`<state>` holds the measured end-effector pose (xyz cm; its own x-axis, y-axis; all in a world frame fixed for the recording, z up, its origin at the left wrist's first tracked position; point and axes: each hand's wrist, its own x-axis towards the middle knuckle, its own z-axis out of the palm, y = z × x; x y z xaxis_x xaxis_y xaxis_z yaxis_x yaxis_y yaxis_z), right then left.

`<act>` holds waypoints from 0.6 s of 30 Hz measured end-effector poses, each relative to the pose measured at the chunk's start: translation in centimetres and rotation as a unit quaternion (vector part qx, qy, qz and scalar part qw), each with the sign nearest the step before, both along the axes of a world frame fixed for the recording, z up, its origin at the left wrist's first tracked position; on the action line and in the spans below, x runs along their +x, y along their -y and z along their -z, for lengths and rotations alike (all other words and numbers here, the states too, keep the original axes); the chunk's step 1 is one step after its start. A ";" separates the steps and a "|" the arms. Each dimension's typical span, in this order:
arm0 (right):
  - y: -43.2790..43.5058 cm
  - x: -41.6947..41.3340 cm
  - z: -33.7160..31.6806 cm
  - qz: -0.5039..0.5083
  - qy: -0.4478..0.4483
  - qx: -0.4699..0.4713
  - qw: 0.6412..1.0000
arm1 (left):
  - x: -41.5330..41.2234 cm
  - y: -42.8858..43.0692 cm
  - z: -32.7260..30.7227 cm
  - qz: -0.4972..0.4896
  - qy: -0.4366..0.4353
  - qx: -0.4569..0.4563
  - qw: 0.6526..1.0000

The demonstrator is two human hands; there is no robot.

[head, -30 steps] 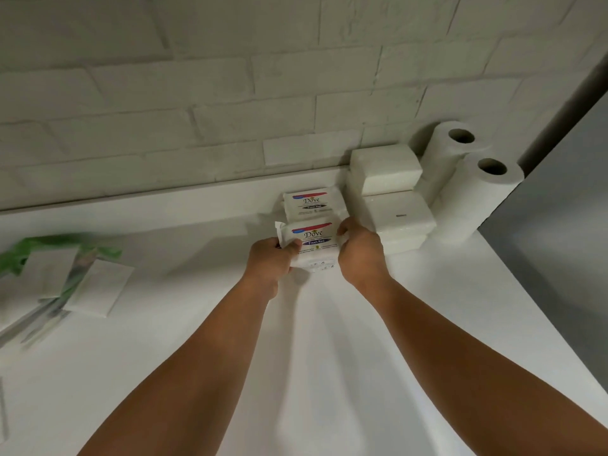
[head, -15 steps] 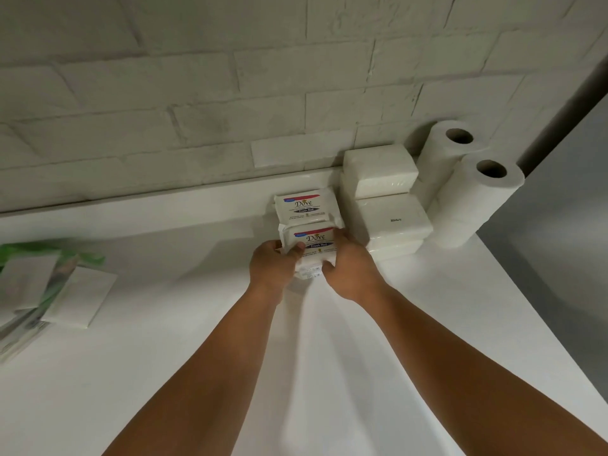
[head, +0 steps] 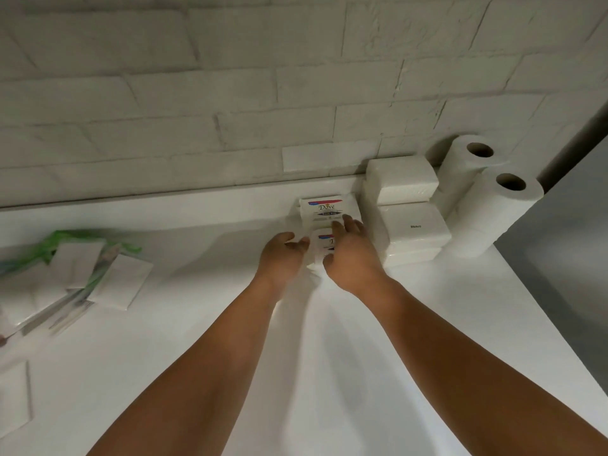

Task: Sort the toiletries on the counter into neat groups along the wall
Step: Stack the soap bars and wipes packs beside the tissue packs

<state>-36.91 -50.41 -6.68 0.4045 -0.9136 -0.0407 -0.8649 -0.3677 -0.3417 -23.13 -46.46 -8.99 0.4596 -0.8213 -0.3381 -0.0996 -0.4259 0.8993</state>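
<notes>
- Change: a second ago both hands pinched the front soap [head: 322, 250] by its ends; now both have let go.
- Left hand [head: 283, 255]: fingers loose and apart, at the box's left end. Whether it is touching the box, I cannot tell.
- Right hand [head: 353, 258]: spread flat over the box top, fingers straight, tips reaching the rear soap [head: 325, 210]. It grips nothing.
- Front soap sits on the desk [head: 316, 330] just left of the tissue stack [head: 413, 225], directly in front of the rear soap, which is against the wall [head: 230, 93].
- Reading: the soap group looks set. Running along the wall are soap, tissue stack, then rolls [head: 483, 218] touching the stack's right side.
- Still unsorted: a loose pile [head: 98, 278] well left of the tissue stack, made up of a green wrapper and white packets, blurred. Another white packet [head: 13, 396] lies at the frame's lower left.
- Room: a long bare run of desk and wall line lies left of the soap, likely the spot for the next group.
- Right of the stack the rolls fill the corner and the desk edge cuts diagonally beyond them, so there is no room there.
- Caution: the front soap sits close beside the stack, so hands withdrawing could nudge it askew.
</notes>
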 end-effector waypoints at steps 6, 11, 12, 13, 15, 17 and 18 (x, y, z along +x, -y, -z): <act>-3.1 4.5 -1.7 -0.066 0.091 -0.037 0.993 | 5.3 -5.0 -2.1 -0.030 0.088 -0.043 0.995; -6.6 9.9 -1.2 -0.104 0.116 -0.021 0.988 | 11.1 -10.4 -2.2 -0.022 0.191 -0.040 0.980; -7.3 10.9 -1.0 -0.114 0.114 -0.018 0.987 | 12.2 -11.3 -2.0 -0.018 0.210 -0.037 0.977; -8.1 12.2 -0.8 -0.124 0.112 -0.016 0.986 | 13.5 -12.3 -1.7 -0.013 0.230 -0.033 0.973; -9.7 14.7 -0.3 -0.137 0.115 -0.005 0.984 | 16.2 -14.3 -1.1 0.001 0.279 -0.020 0.960; -11.6 17.7 0.4 -0.149 0.115 0.009 0.982 | 19.3 -16.2 -0.1 0.016 0.336 -0.007 0.942; -12.4 18.9 0.8 -0.154 0.113 0.021 0.981 | 20.7 -16.9 0.4 0.020 0.364 -0.002 0.931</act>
<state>-18.02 -38.02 -7.52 0.6649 -0.7454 0.0480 -0.6144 -0.5823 -0.5323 -2.45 -29.53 -9.42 0.5343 -0.8436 0.0546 -0.6998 -0.4052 0.5883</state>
